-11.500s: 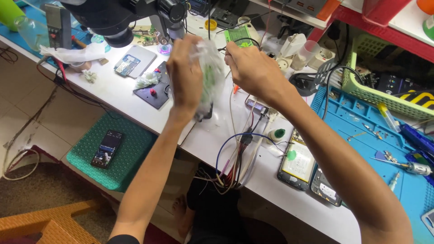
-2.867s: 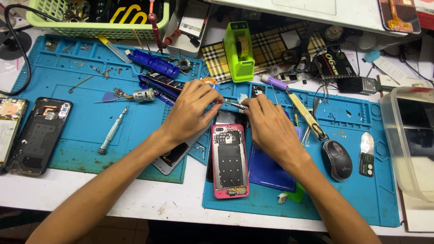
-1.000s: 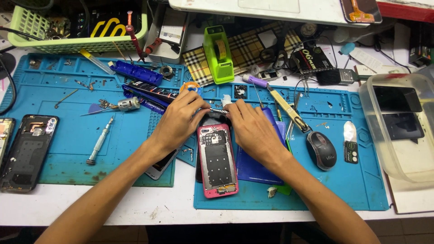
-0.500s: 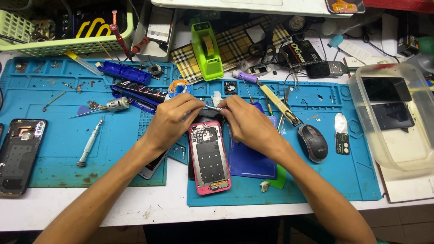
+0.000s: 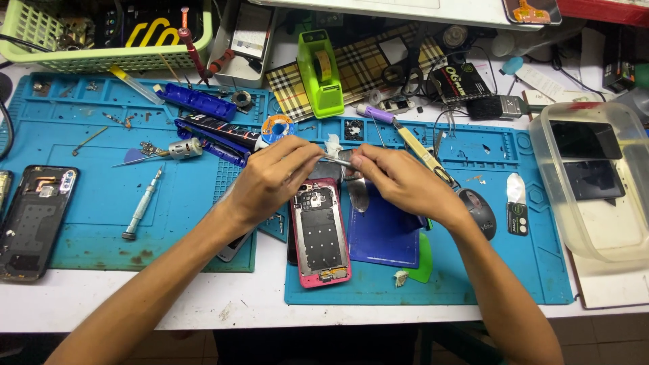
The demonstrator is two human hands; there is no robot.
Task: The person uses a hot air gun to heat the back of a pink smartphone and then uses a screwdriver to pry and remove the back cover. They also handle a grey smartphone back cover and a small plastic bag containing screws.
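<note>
A pink-framed phone point(image 5: 319, 233) lies opened, back side up, on the blue work mat point(image 5: 493, 270), with its dark inner parts showing. Just above its top edge my left hand point(image 5: 274, 179) pinches thin metal tweezers point(image 5: 333, 159) that point right. My right hand point(image 5: 399, 179) meets it there and grips a small grey metal part point(image 5: 346, 159) between thumb and fingers. A dark blue phone back cover point(image 5: 385, 233) lies right of the phone, partly under my right wrist.
A second blue mat point(image 5: 101, 203) at left holds a screwdriver point(image 5: 142, 211), a small motor point(image 5: 184, 149) and another opened black phone point(image 5: 34, 220). A green tape dispenser point(image 5: 320, 74), a black mouse point(image 5: 478, 213), a clear plastic tub point(image 5: 595, 182) and a green basket point(image 5: 101, 34) surround the work spot.
Long before, my hands held a bag over another bench area. Over the last second both hands stay pinched together above the pink phone; only the view shifts slightly.
</note>
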